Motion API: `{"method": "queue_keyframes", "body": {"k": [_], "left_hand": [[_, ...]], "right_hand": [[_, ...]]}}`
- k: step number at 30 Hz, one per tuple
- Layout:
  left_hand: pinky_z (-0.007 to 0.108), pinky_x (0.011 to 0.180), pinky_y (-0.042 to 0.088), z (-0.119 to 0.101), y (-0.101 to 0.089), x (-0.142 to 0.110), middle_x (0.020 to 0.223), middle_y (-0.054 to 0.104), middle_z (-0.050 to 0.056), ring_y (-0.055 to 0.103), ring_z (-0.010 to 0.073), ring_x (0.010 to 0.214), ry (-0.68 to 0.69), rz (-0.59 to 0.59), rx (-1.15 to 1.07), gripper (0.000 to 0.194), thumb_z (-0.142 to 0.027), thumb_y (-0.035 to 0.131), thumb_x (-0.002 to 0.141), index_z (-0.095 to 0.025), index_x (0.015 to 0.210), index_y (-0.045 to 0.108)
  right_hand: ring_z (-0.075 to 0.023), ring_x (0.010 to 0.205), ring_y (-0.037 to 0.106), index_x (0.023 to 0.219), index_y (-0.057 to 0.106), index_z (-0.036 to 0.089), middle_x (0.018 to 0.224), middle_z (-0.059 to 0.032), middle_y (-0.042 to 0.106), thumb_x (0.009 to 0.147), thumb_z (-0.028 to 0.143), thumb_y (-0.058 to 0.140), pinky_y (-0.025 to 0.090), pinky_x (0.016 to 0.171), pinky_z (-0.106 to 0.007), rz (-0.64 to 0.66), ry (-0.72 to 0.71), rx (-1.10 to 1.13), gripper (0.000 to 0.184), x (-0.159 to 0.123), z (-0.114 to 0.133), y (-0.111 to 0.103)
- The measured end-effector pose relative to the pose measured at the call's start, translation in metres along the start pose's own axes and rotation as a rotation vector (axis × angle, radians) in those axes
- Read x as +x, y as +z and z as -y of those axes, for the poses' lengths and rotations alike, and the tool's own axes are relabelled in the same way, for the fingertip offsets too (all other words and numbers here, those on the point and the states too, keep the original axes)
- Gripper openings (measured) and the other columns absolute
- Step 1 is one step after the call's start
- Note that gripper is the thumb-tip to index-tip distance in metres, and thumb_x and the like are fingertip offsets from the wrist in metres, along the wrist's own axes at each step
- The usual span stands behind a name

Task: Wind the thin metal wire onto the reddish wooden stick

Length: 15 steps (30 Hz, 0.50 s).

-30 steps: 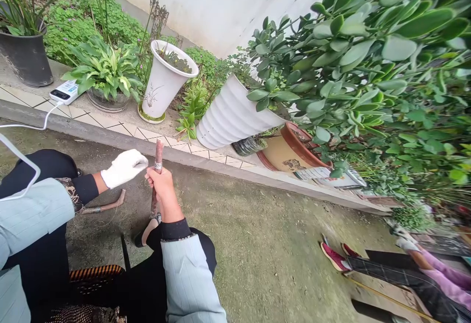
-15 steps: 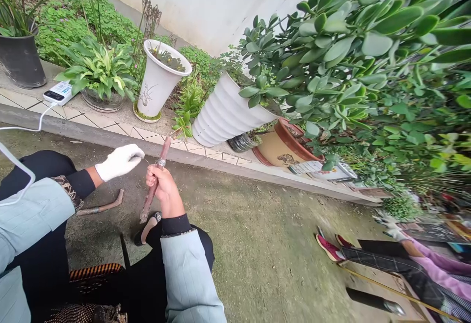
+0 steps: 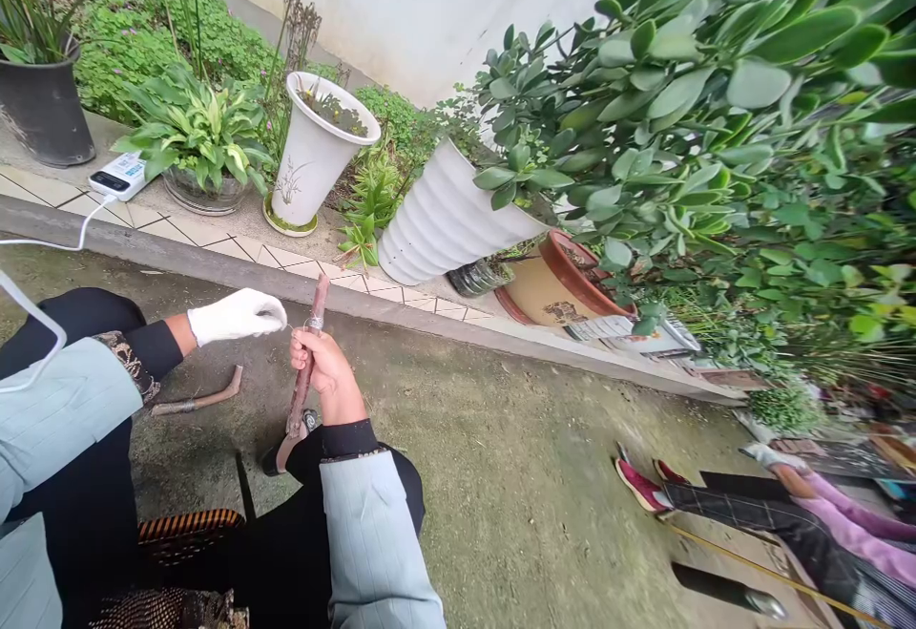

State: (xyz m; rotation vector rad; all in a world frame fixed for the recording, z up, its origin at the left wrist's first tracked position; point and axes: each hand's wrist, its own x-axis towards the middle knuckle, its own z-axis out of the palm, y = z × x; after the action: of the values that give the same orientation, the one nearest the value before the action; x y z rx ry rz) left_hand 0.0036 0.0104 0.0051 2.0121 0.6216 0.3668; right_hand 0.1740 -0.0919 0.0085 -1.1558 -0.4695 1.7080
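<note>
My right hand (image 3: 323,369), bare, is wrapped round a reddish-brown wooden stick (image 3: 301,386) held nearly upright. Thin wire (image 3: 313,323) is wound in a silvery band round the stick, just above my fingers. Close by on the left, my left hand (image 3: 239,316) wears a white glove, its fingers pinched together on the loose end of the wire. The wire is so fine that only a short bit shows between the hands. On the ground below my left hand lies a bent stick (image 3: 207,401) with a similar wound band.
A tiled ledge (image 3: 236,245) runs across in front, carrying a white flowerpot (image 3: 315,166), a ribbed white planter (image 3: 450,219), a brown pot (image 3: 551,290) and a white device with a cable (image 3: 120,178). At right is another person, whose red shoe (image 3: 639,486) shows. A woven seat (image 3: 187,526) is below me.
My left hand has turned and come slightly right, nearer my right hand. The stick has tipped more upright in my right hand. The view has shifted a little.
</note>
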Motion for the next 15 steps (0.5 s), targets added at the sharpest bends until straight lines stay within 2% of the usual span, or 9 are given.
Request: {"method": "queue_keyframes", "body": {"k": [4, 7, 9, 13, 15], "left_hand": [[0.027, 0.071, 0.045, 0.007, 0.008, -0.002, 0.078, 0.067, 0.006, 0.061, 0.0187, 0.073, 0.188, -0.026, 0.543, 0.021, -0.026, 0.049, 0.082, -0.014, 0.081, 0.066], [0.03, 0.07, 0.045, 0.01, 0.018, -0.005, 0.072, 0.064, 0.008, 0.06, 0.0198, 0.069, 0.192, -0.024, 0.626, 0.02, -0.024, 0.047, 0.082, -0.014, 0.076, 0.064], [0.028, 0.068, 0.045, 0.009, 0.023, -0.006, 0.073, 0.064, 0.007, 0.06, 0.0183, 0.069, 0.121, 0.007, 0.435, 0.021, -0.025, 0.045, 0.084, -0.014, 0.079, 0.062], [0.023, 0.059, 0.046, 0.003, 0.023, -0.007, 0.067, 0.06, 0.002, 0.055, 0.0136, 0.059, -0.099, 0.143, -0.187, 0.026, -0.034, 0.043, 0.086, -0.014, 0.084, 0.059], [0.021, 0.052, 0.042, 0.002, 0.018, -0.008, 0.065, 0.056, 0.001, 0.05, 0.0117, 0.053, -0.199, 0.162, -0.325, 0.027, -0.039, 0.049, 0.082, -0.013, 0.083, 0.058]], "right_hand": [[-0.0023, 0.042, 0.033, 0.068, 0.052, 0.014, 0.052, 0.006, 0.047, 0.058, 0.019, 0.074, 0.027, 0.039, -0.017, -0.023, 0.016, -0.03, 0.025, 0.005, -0.004, -0.002], [-0.0024, 0.042, 0.034, 0.067, 0.052, 0.014, 0.052, 0.0057, 0.048, 0.056, 0.019, 0.075, 0.027, 0.039, -0.017, -0.058, 0.035, -0.058, 0.026, 0.008, -0.007, -0.004], [-0.0025, 0.042, 0.034, 0.068, 0.052, 0.014, 0.053, 0.0055, 0.049, 0.056, 0.02, 0.075, 0.027, 0.039, -0.017, -0.066, 0.029, -0.077, 0.026, 0.009, -0.008, -0.005], [-0.0032, 0.043, 0.036, 0.067, 0.054, 0.014, 0.052, 0.0048, 0.049, 0.057, 0.024, 0.075, 0.028, 0.038, -0.017, -0.05, 0.003, -0.167, 0.025, 0.01, -0.009, -0.005], [-0.0047, 0.046, 0.04, 0.067, 0.057, 0.013, 0.055, 0.0027, 0.052, 0.057, 0.027, 0.076, 0.029, 0.038, -0.017, -0.061, -0.006, -0.228, 0.026, 0.009, -0.007, -0.005]]}}
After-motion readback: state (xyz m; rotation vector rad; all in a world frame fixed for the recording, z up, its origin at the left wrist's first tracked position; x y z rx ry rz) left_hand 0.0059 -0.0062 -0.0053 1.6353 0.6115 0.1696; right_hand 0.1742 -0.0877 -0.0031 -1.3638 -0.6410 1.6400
